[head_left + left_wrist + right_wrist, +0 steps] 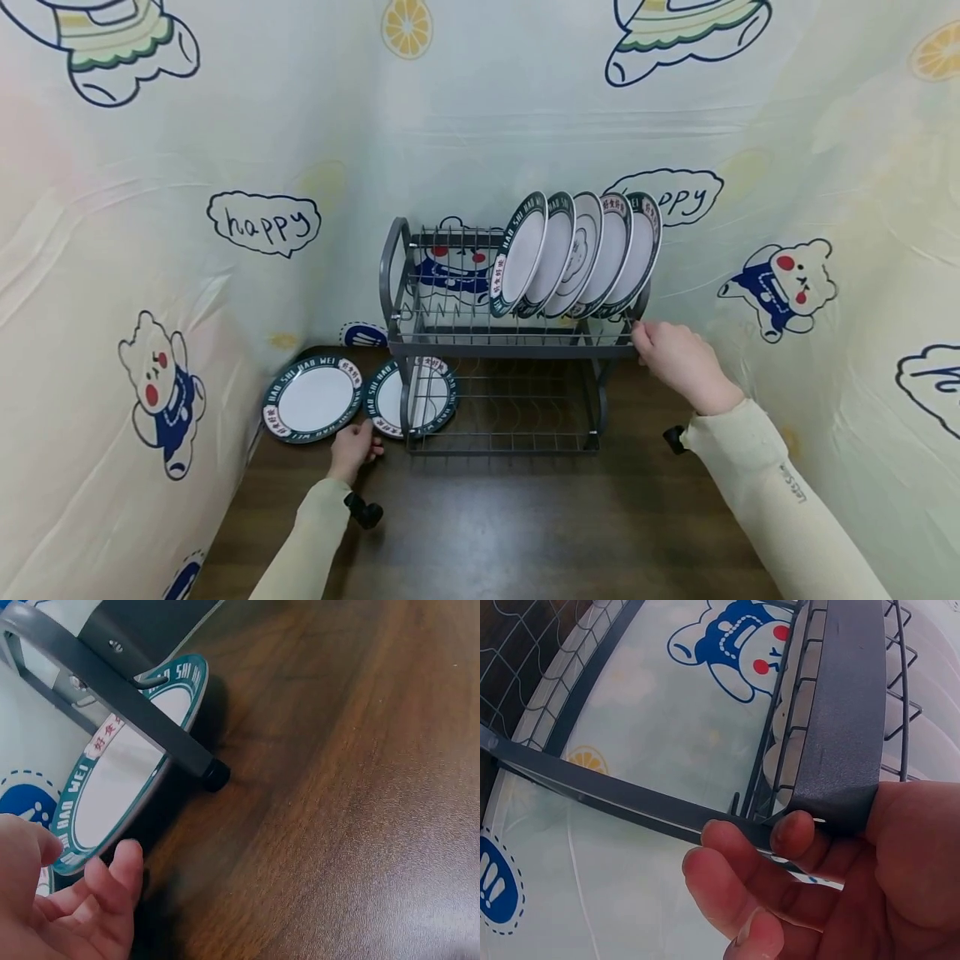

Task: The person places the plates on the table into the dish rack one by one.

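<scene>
1. While the right hand [678, 358] grips the right end of a dark-grey, two-tier metal dish rack [510, 351] in the head view, the left hand [354, 450] is at the near rim of a round white plate with a green lettered rim [392, 398], lying partly behind the rack's left leg. Matching plate [313, 400] lies left of it; five tilted plates [573, 258] stand in the upper tier. Rims read "HAO SHI HAO WEI"; pale cloth backdrop [262, 133] says "happy". Sleeve print too small.
2. Left wrist: thumb and bent fingers narrowly spaced at the rim; can't tell if pinching. "HAO WEI" legible, plus red "好食".
3. Right wrist: fingers curled round the rack's corner, holding it; bear print [739, 652] beyond.
</scene>
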Demonstrator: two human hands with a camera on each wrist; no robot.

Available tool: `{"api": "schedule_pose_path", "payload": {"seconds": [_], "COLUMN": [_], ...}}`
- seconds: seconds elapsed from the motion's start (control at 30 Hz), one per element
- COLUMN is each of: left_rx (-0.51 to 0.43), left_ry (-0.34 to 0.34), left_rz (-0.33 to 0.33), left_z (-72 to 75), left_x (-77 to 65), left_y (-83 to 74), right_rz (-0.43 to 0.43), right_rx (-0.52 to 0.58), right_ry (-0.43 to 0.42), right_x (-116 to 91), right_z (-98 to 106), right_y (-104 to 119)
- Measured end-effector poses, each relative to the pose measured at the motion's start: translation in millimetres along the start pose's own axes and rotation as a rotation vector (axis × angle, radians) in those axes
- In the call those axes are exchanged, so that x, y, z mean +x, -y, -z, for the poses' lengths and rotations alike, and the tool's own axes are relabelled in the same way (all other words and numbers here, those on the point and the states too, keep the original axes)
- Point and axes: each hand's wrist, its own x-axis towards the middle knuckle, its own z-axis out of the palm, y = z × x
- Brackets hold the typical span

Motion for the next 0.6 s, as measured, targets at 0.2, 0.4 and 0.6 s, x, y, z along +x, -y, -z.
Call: {"api": "schedule_pose_path", "payload": {"seconds": [0.2, 0.4, 0.6], "left_rx": [-0.162, -0.223, -0.222], "left_ry": [-0.019, -0.046, -0.043], "left_rz": [0.017, 0.044, 0.061], "left_z": [-6.3, -7.8, -10.2], "left_x": [5.5, 10.2, 14.0], "left_y": [4.8, 7.3, 7.3], "right_rz": [-0.003, 0.008, 0.003], "right_rx": [-0.002, 0.015, 0.025], "right_ry": [0.011, 0.041, 0.054], "right_x": [1.5, 3.0, 4.0], "right_z": [-0.5, 0.1, 0.2], "right_y": [-0.2, -0.4, -1.5]}}
